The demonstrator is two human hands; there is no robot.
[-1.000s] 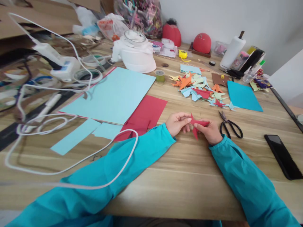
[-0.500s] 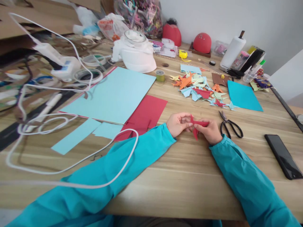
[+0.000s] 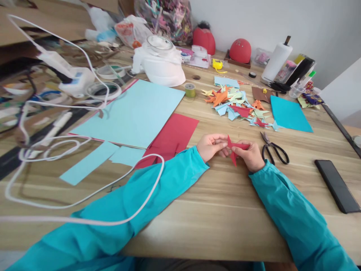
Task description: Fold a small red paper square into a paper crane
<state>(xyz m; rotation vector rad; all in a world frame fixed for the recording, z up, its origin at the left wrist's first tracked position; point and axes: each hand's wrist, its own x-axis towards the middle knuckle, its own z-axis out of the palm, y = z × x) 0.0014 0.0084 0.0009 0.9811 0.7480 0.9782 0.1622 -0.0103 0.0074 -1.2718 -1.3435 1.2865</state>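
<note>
Between my hands, above the table, is a red origami crane (image 3: 233, 150) with its narrow points spread out. My right hand (image 3: 252, 156) pinches its body between thumb and fingers. On the other side, my left hand (image 3: 211, 147) has its thumb and fingertips closed at the crane's left point; the exact contact is hard to see. Black-handled scissors (image 3: 273, 148) lie just right of my right hand. Beyond my hands is a heap of folded paper cranes (image 3: 237, 101) in orange, pale blue, pale green and red.
Light blue sheets (image 3: 135, 113), red paper (image 3: 180, 130) and paper strips (image 3: 88, 163) lie to the left. A white cable (image 3: 162, 169) loops over my left forearm. A phone (image 3: 337, 186), a blue paper stack (image 3: 291, 114) and a thread spool (image 3: 190, 89) rest on the table.
My left thumb has shifted slightly on the crane's left side. The crane stays in nearly the same place, and the view has moved very little.
</note>
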